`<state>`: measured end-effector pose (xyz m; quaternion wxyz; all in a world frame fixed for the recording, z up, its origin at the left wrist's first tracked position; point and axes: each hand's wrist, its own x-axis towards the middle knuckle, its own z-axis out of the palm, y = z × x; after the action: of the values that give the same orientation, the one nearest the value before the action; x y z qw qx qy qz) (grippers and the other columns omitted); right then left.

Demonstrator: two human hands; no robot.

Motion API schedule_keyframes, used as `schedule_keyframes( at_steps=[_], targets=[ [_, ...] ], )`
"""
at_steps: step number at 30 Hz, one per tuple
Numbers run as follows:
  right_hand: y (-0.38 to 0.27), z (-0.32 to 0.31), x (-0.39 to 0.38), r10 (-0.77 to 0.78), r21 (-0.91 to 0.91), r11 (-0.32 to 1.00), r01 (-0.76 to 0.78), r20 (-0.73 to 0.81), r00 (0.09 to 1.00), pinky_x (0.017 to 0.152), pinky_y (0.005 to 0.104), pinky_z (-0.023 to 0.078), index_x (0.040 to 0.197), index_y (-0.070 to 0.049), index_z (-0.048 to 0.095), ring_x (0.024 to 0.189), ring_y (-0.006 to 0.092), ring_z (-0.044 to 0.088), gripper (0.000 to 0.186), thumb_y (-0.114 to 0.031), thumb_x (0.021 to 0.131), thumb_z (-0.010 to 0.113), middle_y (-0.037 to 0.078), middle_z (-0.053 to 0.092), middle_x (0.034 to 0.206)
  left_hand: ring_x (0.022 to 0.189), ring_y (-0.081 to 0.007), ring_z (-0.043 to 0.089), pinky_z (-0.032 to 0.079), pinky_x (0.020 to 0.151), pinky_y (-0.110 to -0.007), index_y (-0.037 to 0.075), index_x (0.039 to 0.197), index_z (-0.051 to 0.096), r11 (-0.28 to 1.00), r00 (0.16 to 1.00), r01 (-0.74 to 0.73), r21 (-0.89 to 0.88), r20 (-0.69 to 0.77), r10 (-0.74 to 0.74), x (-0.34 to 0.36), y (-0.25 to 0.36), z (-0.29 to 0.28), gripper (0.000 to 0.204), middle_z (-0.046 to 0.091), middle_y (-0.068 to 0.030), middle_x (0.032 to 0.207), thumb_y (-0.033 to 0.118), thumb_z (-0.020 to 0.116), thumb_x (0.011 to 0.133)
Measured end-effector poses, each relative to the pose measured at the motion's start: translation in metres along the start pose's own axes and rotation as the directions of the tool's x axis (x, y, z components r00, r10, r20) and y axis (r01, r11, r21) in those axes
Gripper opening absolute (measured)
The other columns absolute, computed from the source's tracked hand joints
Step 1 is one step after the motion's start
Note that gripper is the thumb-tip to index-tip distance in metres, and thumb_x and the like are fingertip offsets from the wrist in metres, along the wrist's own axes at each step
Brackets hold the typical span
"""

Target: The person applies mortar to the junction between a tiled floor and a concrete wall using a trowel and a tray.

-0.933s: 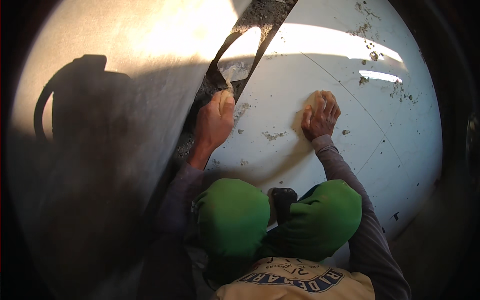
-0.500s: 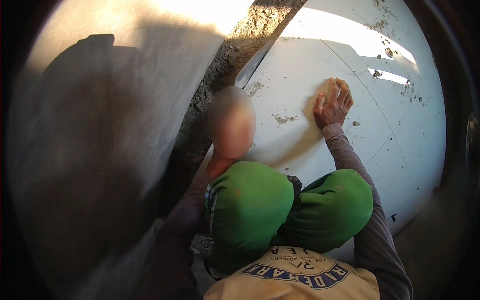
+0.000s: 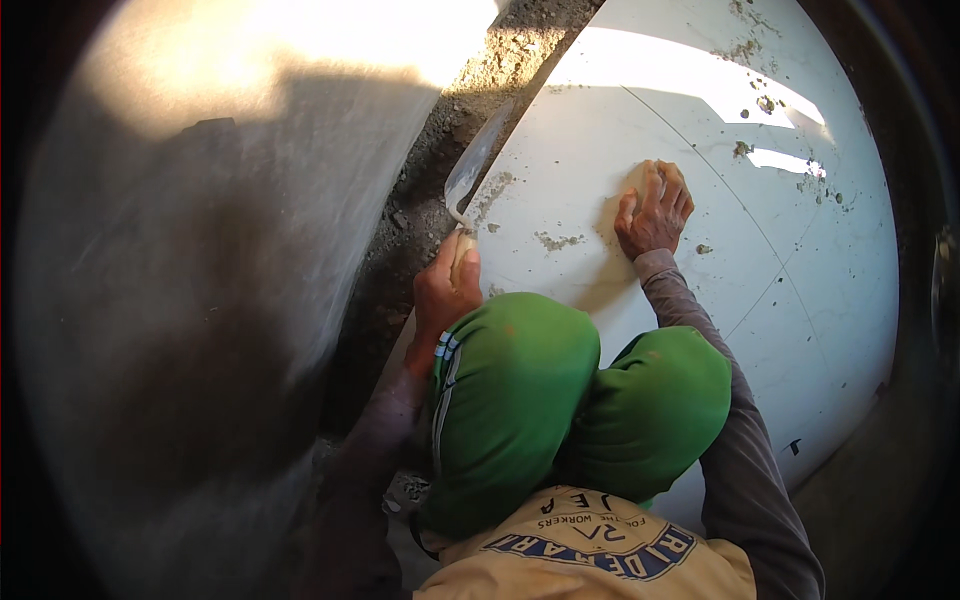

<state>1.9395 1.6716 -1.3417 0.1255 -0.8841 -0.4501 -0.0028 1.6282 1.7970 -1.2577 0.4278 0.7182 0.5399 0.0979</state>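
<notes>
My left hand [image 3: 447, 285] is closed around the pale handle of a trowel [image 3: 477, 160]. The trowel's metal blade points away from me along the tile's left edge, over the strip of rough mortar. On the large white tile [image 3: 560, 205], my right hand [image 3: 655, 210] rests with bent fingers. Something tan shows beside its thumb and under the fingers, but I cannot make out what it is. Crumbs and smears of grey mortar [image 3: 558, 241] lie on the tile between my hands.
A smooth grey slab surface [image 3: 250, 250] lies to the left, with my shadow across it. Rough dark mortar [image 3: 400, 205] fills the gap between it and the tile. My green-trousered knees [image 3: 520, 380] are close below my hands. More crumbs [image 3: 765, 103] lie at the far right.
The trowel blade has swung left off the tile's corner to over the mortar strip. My right hand stays at nearly the same spot on the tile. The view has shifted slightly.
</notes>
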Motion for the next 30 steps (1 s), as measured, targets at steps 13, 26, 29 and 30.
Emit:
schedule_keyframes(
  at_steps=[13,26,29,30],
  targets=[
    [0.007,0.013,0.016,0.007,-0.034,0.999,-0.008,-0.012,1.0,0.125,0.0563,0.031,0.15,-0.007,0.056,0.149,0.0389,0.044,0.062,-0.014,0.09,0.068,0.017,0.05,0.152,0.103,-0.0506,0.077,0.062,0.086,-0.052,-0.007,0.14,0.066,0.997,0.995,-0.076,-0.005,0.058,0.076,0.054,0.017,0.047,0.045,0.076,-0.0348,0.109,0.017,0.07,0.102],
    [0.014,0.021,0.034,-0.002,-0.012,1.0,0.002,-0.02,1.0,0.124,0.057,0.031,0.149,-0.008,0.057,0.15,0.0372,0.042,0.062,-0.018,0.089,0.068,0.014,0.049,0.151,0.101,-0.0469,0.079,0.062,0.085,-0.048,-0.013,0.139,0.066,0.989,0.992,-0.119,-0.091,-0.044,0.115,0.067,0.016,0.042,0.048,0.077,-0.0352,0.11,0.02,0.069,0.104],
    [0.012,0.021,0.027,0.009,-0.014,1.0,-0.009,-0.001,1.0,0.124,0.057,0.031,0.149,-0.008,0.057,0.15,0.0371,0.043,0.062,-0.019,0.089,0.068,0.014,0.049,0.151,0.102,-0.0484,0.079,0.062,0.086,-0.049,-0.013,0.139,0.066,0.991,0.993,-0.113,-0.071,0.008,0.114,0.064,0.015,0.051,0.049,0.076,-0.0357,0.111,0.02,0.07,0.103],
    [0.012,0.022,0.028,0.016,-0.006,1.0,-0.016,-0.005,1.0,0.124,0.0569,0.031,0.149,-0.008,0.057,0.149,0.037,0.044,0.062,-0.019,0.088,0.068,0.014,0.049,0.151,0.102,-0.0489,0.078,0.062,0.085,-0.049,-0.013,0.139,0.066,0.991,0.991,-0.129,-0.028,0.02,0.13,0.071,0.017,0.059,0.049,0.076,-0.036,0.111,0.02,0.07,0.104]
  ],
)
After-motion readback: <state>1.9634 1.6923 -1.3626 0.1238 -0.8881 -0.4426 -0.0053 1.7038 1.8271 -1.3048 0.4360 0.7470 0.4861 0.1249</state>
